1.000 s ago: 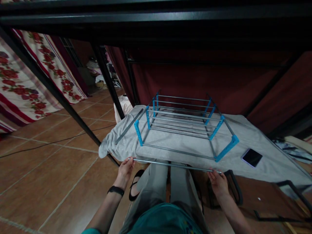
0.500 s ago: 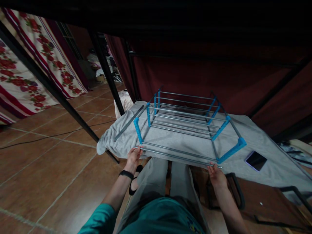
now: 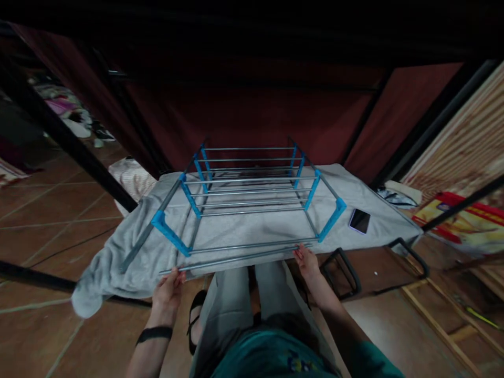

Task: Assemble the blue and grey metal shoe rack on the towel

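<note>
My left hand [image 3: 169,289] and my right hand [image 3: 306,261] pinch a thin metal rod [image 3: 240,258] near its two ends. The rod lies crosswise over my knees, at the front of a rack [image 3: 252,180] of metal bars with blue plastic connectors [image 3: 170,234]. Its left end sits lower and nearer to me than its right end. The right end is close to the lower blue connector [image 3: 332,220] at the rack's front right; whether it touches cannot be made out. The rack rests on a grey blanket [image 3: 244,231].
Another grey tube [image 3: 137,247] slants across the blanket at the left. A phone [image 3: 359,221] lies right of the rack. Black bed posts [image 3: 74,142] stand at the left, and a black metal frame [image 3: 342,275] is beside my right arm. A wooden frame [image 3: 441,315] lies on the floor.
My view has turned to the right, so the rack appears further left. Both hands still hold the rod, whose left end now sits lower and further from the rack.
</note>
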Motion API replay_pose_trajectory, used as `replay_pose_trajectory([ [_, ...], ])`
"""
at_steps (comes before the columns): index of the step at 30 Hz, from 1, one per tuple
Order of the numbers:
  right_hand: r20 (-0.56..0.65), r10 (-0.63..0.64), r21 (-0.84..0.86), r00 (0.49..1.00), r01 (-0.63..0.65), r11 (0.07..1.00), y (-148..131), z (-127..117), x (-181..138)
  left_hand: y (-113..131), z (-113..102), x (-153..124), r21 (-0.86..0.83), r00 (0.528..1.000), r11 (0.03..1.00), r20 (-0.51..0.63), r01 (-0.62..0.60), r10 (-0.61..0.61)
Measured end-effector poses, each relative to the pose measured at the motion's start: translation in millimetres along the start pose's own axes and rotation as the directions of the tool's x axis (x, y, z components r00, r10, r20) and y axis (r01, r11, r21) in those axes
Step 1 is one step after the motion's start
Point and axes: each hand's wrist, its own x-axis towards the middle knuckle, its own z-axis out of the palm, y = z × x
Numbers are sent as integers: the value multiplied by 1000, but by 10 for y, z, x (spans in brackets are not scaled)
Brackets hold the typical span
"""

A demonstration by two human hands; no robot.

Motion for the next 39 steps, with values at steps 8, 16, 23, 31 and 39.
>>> replay_pose_trajectory([
  [8,-28,-31,-6,999,31,999,-7,-3,74,-78,101,28,28,999,999,0,34,-34],
  [16,4,-67,-10,998,67,998,-217,60,105,-186,123,-13,60,991,996,105,70,-76],
  [23,59,-127,13,990,126,992,-367,104,90,-263,129,-97,73,990,993,100,90,-97],
  [31,44,-127,37,991,125,991,-494,139,133,-293,182,-197,62,991,990,45,124,-127],
  [39,38,-116,-3,992,116,993,-572,169,212,-308,218,-249,68,986,985,50,158,-162],
])
